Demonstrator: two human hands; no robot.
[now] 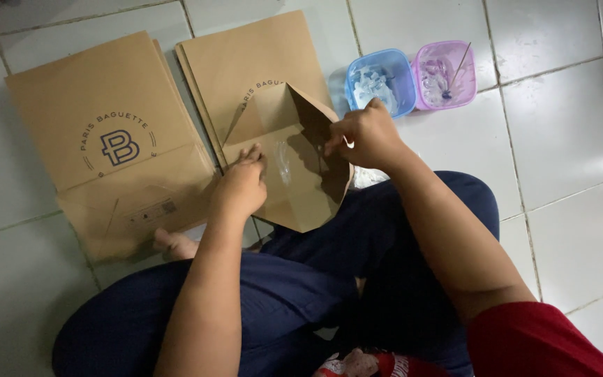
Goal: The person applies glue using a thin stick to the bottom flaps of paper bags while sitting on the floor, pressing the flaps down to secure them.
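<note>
Brown kraft paper makes up the bag (284,164) being worked on at the centre of the frame, its bottom opened into a diamond of folded flaps, resting on the person's lap and over a stack of flat bags (246,66) on the white tiled floor (567,139). The left hand (240,187) lies flat with fingers spread, pressing the left side of the fold down. The right hand (364,136) is closed around the raised upper-right flap, pinching its edge; whether it also holds a small tool I cannot tell. A pale, shiny smear of what looks like glue shows on the panel between the hands.

To do this fold well, I judge the left hand should keep the base pinned while the right brings the flap down squarely over the glued strip and rubs along the crease.

At upper centre-right, a blue plastic tub (380,80) holds a whitish mass, probably paste. Just beside it, a pink tub (444,73) holds clear, crumpled-looking contents and a thin stick leaning out. A second stack of printed bags (99,119) lies at the upper left.
</note>
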